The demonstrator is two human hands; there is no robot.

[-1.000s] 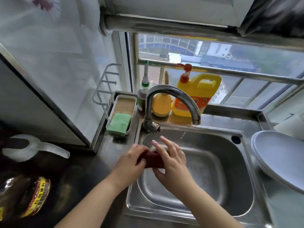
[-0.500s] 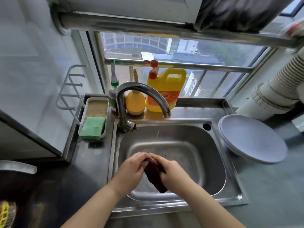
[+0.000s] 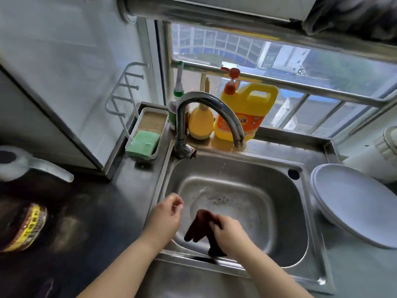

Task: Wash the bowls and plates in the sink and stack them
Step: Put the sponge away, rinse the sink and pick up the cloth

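Right hand (image 3: 228, 234) grips a dark red cloth (image 3: 200, 225) over the sink (image 3: 279, 190); left hand (image 3: 166, 216) loosely curled, empty. Stacked plates (image 3: 352, 203) lie at right, nearer the right hand.

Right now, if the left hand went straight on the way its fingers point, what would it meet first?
The left hand points up and right over the sink. Its way looks free across the basin; probably the far wall below the faucet comes first, though depth is unclear.

Home kitchen: sink (image 3: 234, 168), detergent jug (image 3: 247, 110).

left hand (image 3: 166, 216) loosely curled; right hand (image 3: 228, 234) fingers clenched, both forearms extended.
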